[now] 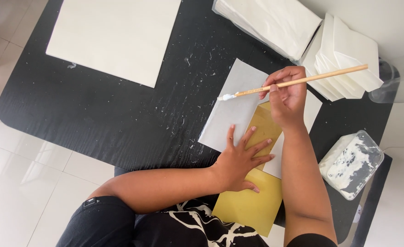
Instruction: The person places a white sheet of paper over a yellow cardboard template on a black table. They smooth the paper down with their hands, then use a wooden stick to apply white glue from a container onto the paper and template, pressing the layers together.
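Note:
My right hand (288, 93) grips a thin wooden brush (302, 81) whose tip carries white paste. The tip rests on the upper left part of a white paper sheet (231, 107). My left hand (242, 158) lies flat with fingers spread, pressing on that white sheet and on a yellow sheet (252, 201) that shows under it. The yellow sheet hangs over the near edge of the black table (96, 110), above my lap.
A large white sheet (115, 36) lies at the far left of the table. A wrapped stack of white paper (275, 23) and a fanned pile of folded white sheets (344, 57) sit at the far right. A clear tub of white paste (353, 164) stands at the right.

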